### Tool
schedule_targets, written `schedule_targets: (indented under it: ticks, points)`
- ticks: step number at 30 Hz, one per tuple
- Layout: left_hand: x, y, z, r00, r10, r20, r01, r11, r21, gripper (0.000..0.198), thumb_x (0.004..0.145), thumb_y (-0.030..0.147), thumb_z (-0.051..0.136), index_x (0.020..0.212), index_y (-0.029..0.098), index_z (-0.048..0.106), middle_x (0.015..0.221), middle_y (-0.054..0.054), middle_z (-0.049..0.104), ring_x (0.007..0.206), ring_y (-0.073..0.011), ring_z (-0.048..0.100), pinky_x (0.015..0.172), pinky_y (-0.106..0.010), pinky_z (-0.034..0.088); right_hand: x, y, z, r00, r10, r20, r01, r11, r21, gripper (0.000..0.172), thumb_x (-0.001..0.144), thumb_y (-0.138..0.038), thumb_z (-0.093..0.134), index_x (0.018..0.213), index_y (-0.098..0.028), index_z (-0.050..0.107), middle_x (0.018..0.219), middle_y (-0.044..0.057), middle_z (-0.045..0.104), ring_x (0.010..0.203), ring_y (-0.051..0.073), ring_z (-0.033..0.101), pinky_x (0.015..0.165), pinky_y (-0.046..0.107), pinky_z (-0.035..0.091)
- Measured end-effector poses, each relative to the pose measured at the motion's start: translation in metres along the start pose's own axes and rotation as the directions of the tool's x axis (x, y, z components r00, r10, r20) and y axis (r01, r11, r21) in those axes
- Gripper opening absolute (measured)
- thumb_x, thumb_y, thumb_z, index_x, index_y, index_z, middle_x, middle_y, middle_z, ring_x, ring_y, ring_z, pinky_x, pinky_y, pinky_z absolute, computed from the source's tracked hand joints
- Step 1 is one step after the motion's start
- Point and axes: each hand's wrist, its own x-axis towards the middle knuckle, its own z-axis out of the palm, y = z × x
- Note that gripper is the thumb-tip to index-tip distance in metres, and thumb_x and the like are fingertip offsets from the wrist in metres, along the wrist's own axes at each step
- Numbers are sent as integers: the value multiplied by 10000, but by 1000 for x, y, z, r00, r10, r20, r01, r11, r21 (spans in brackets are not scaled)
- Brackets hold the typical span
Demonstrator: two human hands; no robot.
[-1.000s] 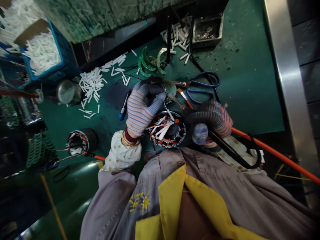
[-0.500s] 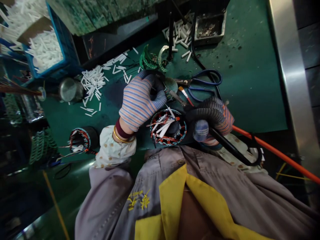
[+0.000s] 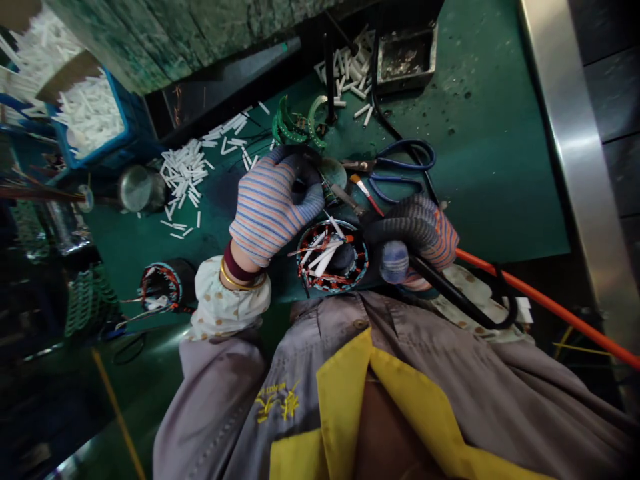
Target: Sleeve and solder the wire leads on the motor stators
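A ring-shaped motor stator (image 3: 305, 270) with red and blue windings and white sleeves in it lies in front of me. My left hand (image 3: 275, 203), in a striped glove with dark fingertips, is closed in a pinch above the stator's upper left; thin wires (image 3: 327, 192) show at its fingertips. My right hand (image 3: 417, 233), gloved likewise, is wrapped round the black handle of a soldering iron (image 3: 345, 198). The iron's metal end points at the wires by my left fingertips; I cannot tell whether it touches them. A small brush (image 3: 367, 192) lies just beyond the iron.
Blue-handled scissors (image 3: 400, 167) and green curved boards (image 3: 290, 123) lie behind my hands. White sleeves (image 3: 185, 170) are scattered at left, near a blue bin (image 3: 130, 113). A second stator (image 3: 160, 287) lies left. A metal tray (image 3: 407, 57) stands at back; an orange cable (image 3: 540, 300) runs right.
The view has shifted slightly, so the bench things sit a little further left. Both hands keep nearly the same pose over the stator, with the iron still by the wires.
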Motion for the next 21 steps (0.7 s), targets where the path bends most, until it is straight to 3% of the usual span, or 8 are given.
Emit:
schedule_targets:
  ticks: [2,6,9,12,15,17,19,21]
  points:
    - [-2,-1,4,1000,0,-20,0,1000,13,54,1068,302,838,1083,273,794,1170,-99,879,1109,-379,862,1042,-582,754,1,0,3,992,93,-86,-92,996,18,335,1008,-269,696,1098,-391,994,1019,79,921,1067,396,880,1024,590,726]
    - [-7,-4,17,997,-12,-70,13,1000,8,138,1056,293,893,1112,251,773,1171,-118,839,1133,-373,837,1081,-559,734,0,-11,-2,969,220,-114,-218,976,27,308,1005,-200,725,1023,-368,983,1036,95,920,1091,411,895,1052,604,715]
    - [-9,-5,25,996,-36,-85,33,999,-36,174,1042,253,903,1116,256,745,1147,-92,798,1139,-348,812,1166,-534,707,-7,-28,-39,921,286,-267,-252,955,155,349,1127,-240,635,1129,-324,973,1107,127,918,1099,407,891,1051,599,704]
    - [-9,-6,30,994,-60,-87,55,997,-58,155,1061,282,870,1134,264,735,1135,-79,778,1160,-345,802,1234,-541,681,-4,-31,-91,906,279,-319,-192,941,279,348,1239,-423,617,1378,-414,936,1263,69,949,1136,390,897,1003,594,710]
    - [-7,-8,35,990,-72,-122,66,996,-52,133,1060,337,837,1109,269,733,1082,-78,767,1118,-353,791,1220,-553,685,28,-2,-113,859,322,-397,-213,931,296,341,1232,-483,662,1369,-357,946,1310,93,957,1223,400,894,1140,624,701]
    - [-4,-9,38,986,-73,-151,64,996,-62,104,1053,348,797,1072,274,726,1047,-77,767,1089,-355,782,1210,-556,688,60,29,-108,860,322,-396,-222,935,277,454,1227,-385,626,1598,-235,840,1628,131,887,1516,326,836,1385,536,626]
    - [-1,-7,40,982,-68,-178,53,995,-90,101,1031,355,782,1036,277,718,1027,-80,769,1076,-360,773,1223,-570,681,92,56,-95,889,328,-320,-238,927,289,514,1247,-350,540,1680,-167,750,1741,122,830,1604,238,787,1437,438,594]
    - [1,-5,41,978,-62,-199,38,992,-124,114,1012,363,789,1005,277,714,1000,-84,760,1070,-371,767,1242,-590,671,120,71,-83,918,315,-241,-266,940,215,589,1285,-335,385,1749,-143,693,1810,128,779,1661,238,750,1480,475,547]
